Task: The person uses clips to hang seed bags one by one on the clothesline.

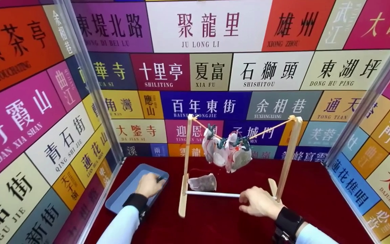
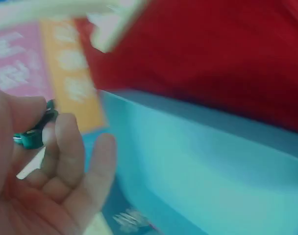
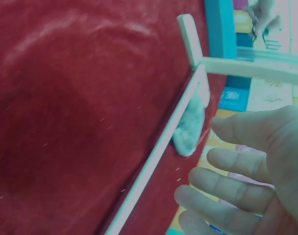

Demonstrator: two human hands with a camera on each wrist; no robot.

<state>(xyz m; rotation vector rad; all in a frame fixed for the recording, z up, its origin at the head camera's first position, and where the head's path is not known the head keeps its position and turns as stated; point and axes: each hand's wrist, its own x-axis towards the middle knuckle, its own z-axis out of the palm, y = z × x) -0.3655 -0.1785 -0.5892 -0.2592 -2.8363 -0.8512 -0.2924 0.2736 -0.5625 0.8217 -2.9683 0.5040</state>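
Note:
My left hand (image 1: 148,185) is over the blue tray (image 1: 122,195) and pinches a small dark green clip (image 2: 35,131) between thumb and fingers. My right hand (image 1: 257,202) holds nothing; its fingers are spread and loosely bent beside the white crossbar (image 1: 212,194) of a wooden stand (image 1: 288,156). From the cord (image 1: 269,129) strung across the stand's top hang several small mesh sachets (image 1: 242,160) in a cluster, with dark green clips at their tops. One filled sachet (image 1: 203,183) lies on the red cloth behind the crossbar, near the left post; the right wrist view shows it too.
Dark red cloth (image 1: 222,223) covers the table. The stand's wooden feet rest on it, the left foot (image 1: 182,208) close to the tray. Walls of colourful printed signs (image 1: 208,27) enclose the left, back and right, with clear strips at the corners.

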